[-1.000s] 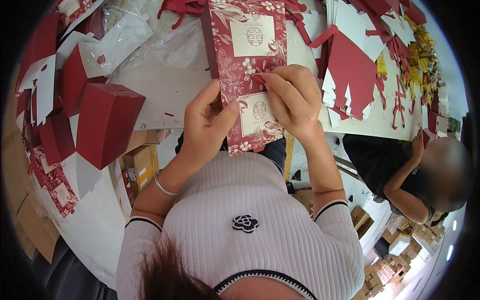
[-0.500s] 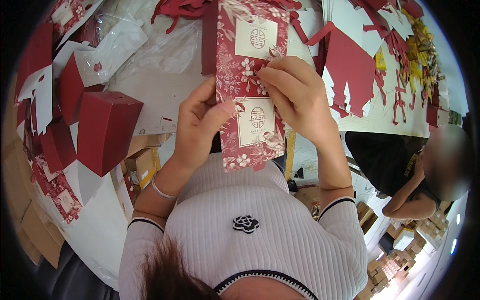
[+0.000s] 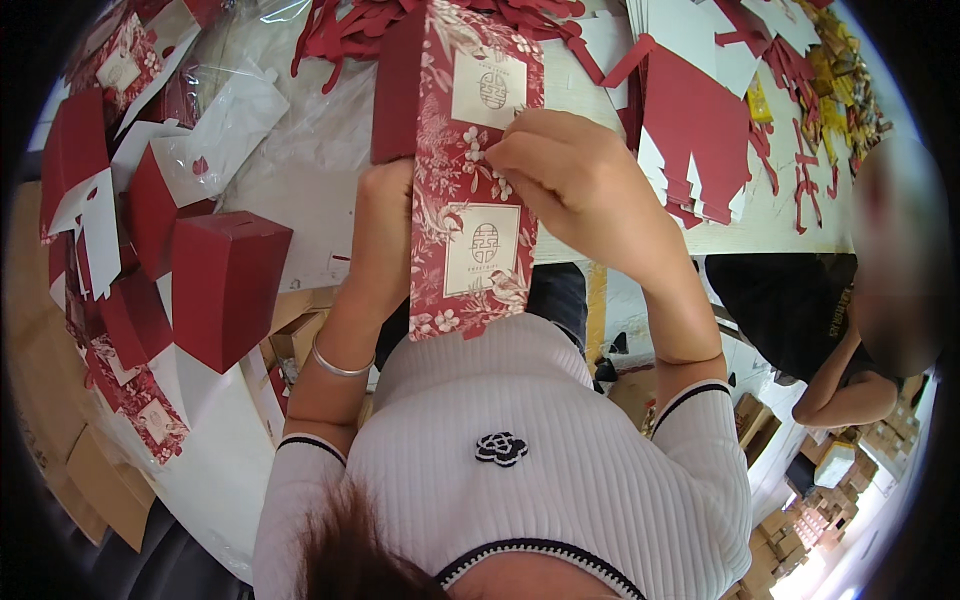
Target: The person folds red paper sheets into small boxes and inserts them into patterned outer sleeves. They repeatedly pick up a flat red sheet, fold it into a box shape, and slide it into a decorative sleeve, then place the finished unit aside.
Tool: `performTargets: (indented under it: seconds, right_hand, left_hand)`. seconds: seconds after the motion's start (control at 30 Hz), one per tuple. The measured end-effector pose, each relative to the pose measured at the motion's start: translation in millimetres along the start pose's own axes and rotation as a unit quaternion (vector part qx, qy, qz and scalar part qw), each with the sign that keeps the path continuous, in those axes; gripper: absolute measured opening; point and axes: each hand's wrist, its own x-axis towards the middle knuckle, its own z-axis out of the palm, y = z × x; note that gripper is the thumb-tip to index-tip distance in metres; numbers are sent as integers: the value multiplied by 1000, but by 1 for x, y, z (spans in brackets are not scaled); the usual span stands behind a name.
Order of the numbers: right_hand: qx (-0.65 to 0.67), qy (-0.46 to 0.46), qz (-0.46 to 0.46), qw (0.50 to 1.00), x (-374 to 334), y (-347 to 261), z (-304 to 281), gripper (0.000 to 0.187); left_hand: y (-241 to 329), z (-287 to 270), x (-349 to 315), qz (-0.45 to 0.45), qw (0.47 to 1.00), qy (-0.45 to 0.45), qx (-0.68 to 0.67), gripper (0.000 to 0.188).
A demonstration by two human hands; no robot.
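Observation:
A long red box sleeve [image 3: 440,200], printed with pale flowers and birds and two cream panels, stands upright before me. Behind its upper left edge shows a plain dark red box [image 3: 398,90]. My left hand [image 3: 384,205] reaches behind the sleeve's left edge; its fingers are hidden there. My right hand [image 3: 575,170] is closed, thumb and fingertips pinched together against the sleeve's face between the two panels. Whatever lies between those fingertips is too small or covered to make out.
Folded dark red boxes [image 3: 230,290] and patterned sleeves [image 3: 125,395] crowd the left of the table. Red ribbons [image 3: 350,35] lie at the back, flat red and white card blanks [image 3: 690,120] to the right, gold packets [image 3: 830,100] beyond. Another person [image 3: 850,390] sits at the right.
The sleeve and both hands have shifted slightly left. My left thumb, which lay on the sleeve's front, has gone behind its edge. My right hand still pinches at the middle.

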Motion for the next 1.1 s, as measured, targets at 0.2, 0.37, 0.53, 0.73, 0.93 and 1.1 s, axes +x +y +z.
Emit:
performTargets:
  seconds: [0.2, 0.37, 0.53, 0.73, 0.93, 1.1]
  right_hand:
    - [-35, -21, -16, 999, 2, -12, -2, 16]
    - [200, -31, 102, 974, 6, 5, -1, 12]
    - [351, -25, 131, 927, 6, 24, 5, 19]
    - [366, 43, 148, 918, 7, 28, 12, 29]
    - [404, 92, 153, 897, 3, 35, 16, 30]
    - [522, 122, 199, 821, 2, 31, 9, 34]
  left_hand:
    - [-2, 2, -5, -8, 997, -15, 69, 13]
    - [-11, 2, -3, -90, 989, -32, -109, 16]
    - [-27, 16, -3, -176, 898, -59, -399, 38]
    - [-32, 23, 2, -154, 850, -113, -491, 37]
    - [-25, 18, -4, -91, 977, -44, -186, 29]
    - [16, -9, -25, 97, 940, 20, 326, 21]
